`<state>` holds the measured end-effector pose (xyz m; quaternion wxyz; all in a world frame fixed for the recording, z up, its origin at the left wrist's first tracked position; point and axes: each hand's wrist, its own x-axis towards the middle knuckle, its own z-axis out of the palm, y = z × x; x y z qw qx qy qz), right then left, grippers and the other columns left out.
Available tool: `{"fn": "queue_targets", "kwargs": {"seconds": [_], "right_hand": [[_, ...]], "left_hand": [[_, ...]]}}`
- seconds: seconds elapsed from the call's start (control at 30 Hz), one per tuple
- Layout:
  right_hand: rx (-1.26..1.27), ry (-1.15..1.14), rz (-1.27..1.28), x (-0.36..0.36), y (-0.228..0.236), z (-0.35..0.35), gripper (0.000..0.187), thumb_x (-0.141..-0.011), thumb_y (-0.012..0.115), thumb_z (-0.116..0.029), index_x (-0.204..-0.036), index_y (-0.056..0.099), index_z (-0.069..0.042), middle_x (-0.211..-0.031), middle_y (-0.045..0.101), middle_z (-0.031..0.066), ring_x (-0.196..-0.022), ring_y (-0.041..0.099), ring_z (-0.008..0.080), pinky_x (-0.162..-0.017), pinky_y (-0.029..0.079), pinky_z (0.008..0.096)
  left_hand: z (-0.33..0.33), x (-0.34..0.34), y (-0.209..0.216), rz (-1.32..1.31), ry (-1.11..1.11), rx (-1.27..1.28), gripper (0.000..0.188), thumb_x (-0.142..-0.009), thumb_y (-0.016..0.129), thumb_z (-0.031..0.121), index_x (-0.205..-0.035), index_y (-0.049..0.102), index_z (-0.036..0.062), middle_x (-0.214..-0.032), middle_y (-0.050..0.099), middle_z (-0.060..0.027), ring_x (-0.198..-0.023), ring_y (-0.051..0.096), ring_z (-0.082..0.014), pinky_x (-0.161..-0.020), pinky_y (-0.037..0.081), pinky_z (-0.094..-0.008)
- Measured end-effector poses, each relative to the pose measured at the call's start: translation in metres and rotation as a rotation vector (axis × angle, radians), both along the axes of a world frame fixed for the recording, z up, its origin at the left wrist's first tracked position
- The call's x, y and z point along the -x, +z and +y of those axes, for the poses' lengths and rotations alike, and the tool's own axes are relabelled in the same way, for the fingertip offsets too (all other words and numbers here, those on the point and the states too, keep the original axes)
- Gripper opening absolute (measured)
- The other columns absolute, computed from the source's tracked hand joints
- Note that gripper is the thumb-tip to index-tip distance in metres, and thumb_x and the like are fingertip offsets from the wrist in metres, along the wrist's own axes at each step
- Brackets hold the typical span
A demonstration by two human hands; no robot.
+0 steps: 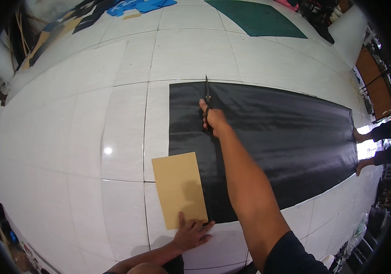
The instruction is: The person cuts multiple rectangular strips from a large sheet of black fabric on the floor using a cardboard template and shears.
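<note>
A large black sheet of fabric or similar material [287, 137] lies spread on the white tiled floor. My right hand [214, 121] grips scissors [207, 91] over its far left part. The blades point away from me, and their tip reaches past the sheet's far edge. Across the sheet's near left corner lies a tan rectangular piece of card [177, 187], partly on the tiles. My left hand [191, 232] rests at the card's lower edge with fingers spread, touching the card and the sheet's near corner.
Another person's bare feet [363, 137] are at the sheet's right end. A dark green sheet [264, 18] lies on the floor at the back, with blue pieces [138, 5] further left. Dark and tan scraps [63, 32] lie along the far left.
</note>
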<state>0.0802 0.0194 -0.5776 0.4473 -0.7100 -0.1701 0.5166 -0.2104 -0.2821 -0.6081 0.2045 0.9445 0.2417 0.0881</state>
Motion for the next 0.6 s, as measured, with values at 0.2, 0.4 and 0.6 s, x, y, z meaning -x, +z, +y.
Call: {"fn": "queue_targets", "kwargs": {"seconds": [0.2, 0.4, 0.6], "right_hand": [[-0.089, 0.080, -0.066, -0.013, 0.020, -0.015, 0.052, -0.094, 0.067, -0.057, -0.081, 0.058, -0.007, -0.067, 0.053, 0.0007, -0.054, 0.051, 0.0127, -0.054, 0.043, 0.0288], [-0.077, 0.250, -0.200, -0.033, 0.086, -0.139, 0.046, -0.100, 0.061, -0.054, -0.084, 0.056, -0.011, -0.068, 0.050, -0.0006, -0.057, 0.050, 0.0107, -0.055, 0.041, 0.0287], [0.372, 0.447, -0.442, -0.082, 0.172, -0.326, 0.051, -0.095, 0.067, -0.056, -0.084, 0.057, -0.007, -0.067, 0.054, 0.0031, -0.060, 0.056, 0.0130, -0.054, 0.045, 0.0305]], "left_hand": [[0.004, 0.001, 0.002, -0.009, 0.002, 0.010, 0.057, -0.089, 0.067, 0.056, -0.138, 0.062, 0.0278, -0.110, 0.057, -0.0057, -0.102, 0.057, -0.0284, -0.103, 0.026, -0.0815], [0.006, 0.016, -0.012, -0.103, 0.209, -0.016, 0.069, -0.083, 0.073, 0.055, -0.141, 0.059, 0.0195, -0.116, 0.056, -0.0116, -0.109, 0.053, -0.0342, -0.108, 0.029, -0.0719], [0.069, 0.053, 0.032, 0.112, 0.746, -0.029, 0.091, -0.079, 0.081, 0.042, -0.149, 0.042, -0.0022, -0.129, 0.048, -0.0272, -0.119, 0.047, -0.0432, -0.100, 0.040, -0.0554]]}}
